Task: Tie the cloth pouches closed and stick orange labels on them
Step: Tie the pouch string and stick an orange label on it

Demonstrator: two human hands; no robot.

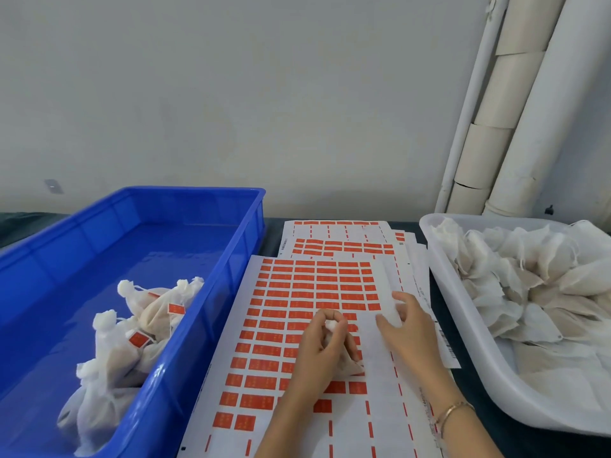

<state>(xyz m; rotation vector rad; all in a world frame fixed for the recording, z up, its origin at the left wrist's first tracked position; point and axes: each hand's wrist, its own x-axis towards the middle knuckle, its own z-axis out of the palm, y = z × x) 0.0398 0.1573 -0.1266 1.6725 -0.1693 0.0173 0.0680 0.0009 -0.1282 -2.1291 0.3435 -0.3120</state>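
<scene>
My left hand (pixel 322 348) grips a small white cloth pouch (pixel 348 361) by its gathered neck, just above the sheet of orange labels (pixel 297 292). The pouch's body pokes out below my palm. My right hand (pixel 405 328) rests beside it on the bare right part of the sheet, fingers spread, and a white strip lies along its fingers. A blue bin (pixel 211 309) at the left holds several tied pouches with orange labels (pixel 132 338). A white tray (pixel 463 309) at the right is piled with untied pouches (pixel 529 282).
More label sheets (pixel 340 242) lie fanned out behind the front sheet. White pipes (pixel 515 127) lean in the right corner against the grey wall. The dark tabletop (pixel 274 233) shows between bin and sheets.
</scene>
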